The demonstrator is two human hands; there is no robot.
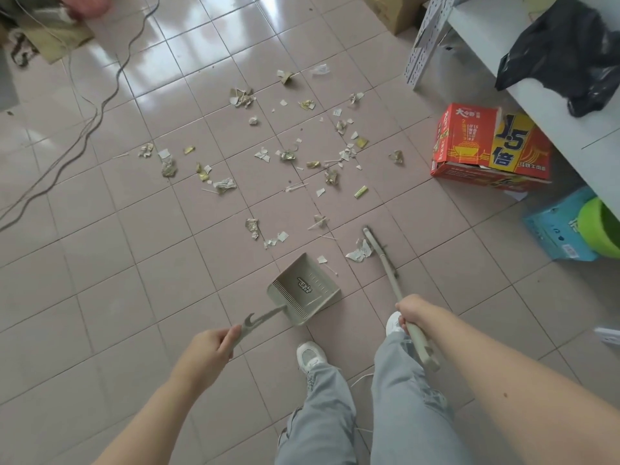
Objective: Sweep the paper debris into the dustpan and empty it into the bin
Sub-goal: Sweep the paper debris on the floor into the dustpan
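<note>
Torn paper debris [288,155] lies scattered over the pink tiled floor ahead of me. A beige dustpan [303,288] rests on the floor with its mouth facing the scraps, and my left hand [214,344] grips the end of its long handle. My right hand [407,313] holds the beige broom [385,260] by its handle. The broom head touches the floor beside a crumpled white scrap [359,252], just right of the dustpan. A small scrap [322,260] lies at the dustpan's lip. The pan looks empty. No bin is clearly in view.
A red and yellow noodle carton [483,146] stands at the right, under a white shelf [523,78] holding a black bag [567,55]. A blue box [557,229] and green bucket [602,226] sit nearer right. Cables [84,129] trail across the left floor. My feet [310,357] are below the dustpan.
</note>
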